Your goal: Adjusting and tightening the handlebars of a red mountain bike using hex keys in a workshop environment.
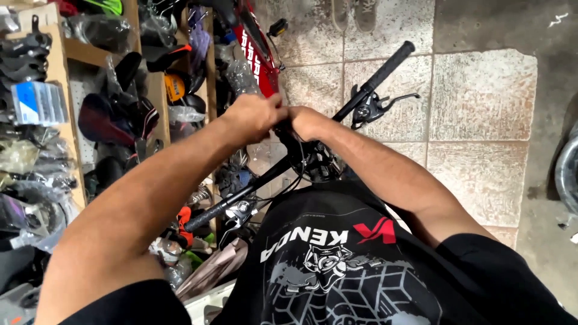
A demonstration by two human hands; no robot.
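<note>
Tiled floor below; I see my left hand (253, 114) and right hand (307, 122) gripping the handlebar (367, 87), a black rubber-gripped tube running 8 to 2 o'clock.

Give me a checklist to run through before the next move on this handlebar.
1. Both hands at the bar's middle: left hand and right hand meet there: ok.
2. Handlebar free of clutter: ok.
3. Brake lever mounted by the far grip: ok.
4. Near grip on the bar: ok.
5. Tool in hand: cannot tell.
6. Stem bolts tight: cannot tell.
</note>
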